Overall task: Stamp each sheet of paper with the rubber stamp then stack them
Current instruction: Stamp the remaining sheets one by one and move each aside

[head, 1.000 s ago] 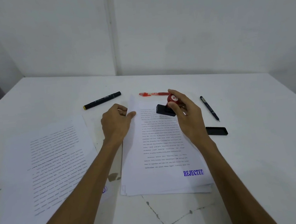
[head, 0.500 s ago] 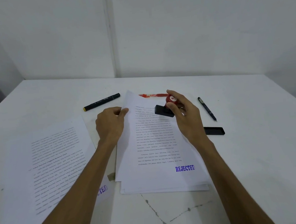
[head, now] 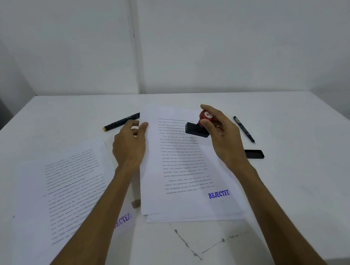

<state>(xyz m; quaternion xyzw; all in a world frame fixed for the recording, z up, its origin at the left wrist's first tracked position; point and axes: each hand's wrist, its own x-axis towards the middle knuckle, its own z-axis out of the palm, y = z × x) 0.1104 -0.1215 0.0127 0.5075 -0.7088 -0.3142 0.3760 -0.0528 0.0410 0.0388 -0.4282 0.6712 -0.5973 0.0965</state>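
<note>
My right hand (head: 223, 136) holds the rubber stamp (head: 199, 126), red knob up and black base tilted, a little above the top sheet. That top sheet (head: 183, 161) carries a blue REJECTED mark (head: 218, 194) at its lower right and lies on the right pile of paper (head: 196, 216). My left hand (head: 130, 146) pinches the sheet's upper left edge, which is lifted off the pile. A second stamped sheet (head: 68, 193) lies flat on the left; my left forearm partly covers its blue mark (head: 124, 219).
A black marker with a yellow end (head: 121, 122) lies behind my left hand. A thin black pen (head: 244, 129) and a flat black stamp cap (head: 255, 153) sit right of my right hand. The white table (head: 306, 194) has a crack near its front edge.
My left hand has raised the top sheet's upper left edge and drawn it leftward. The far edge now covers the red pen seen earlier. My right hand keeps the stamp in about the same place.
</note>
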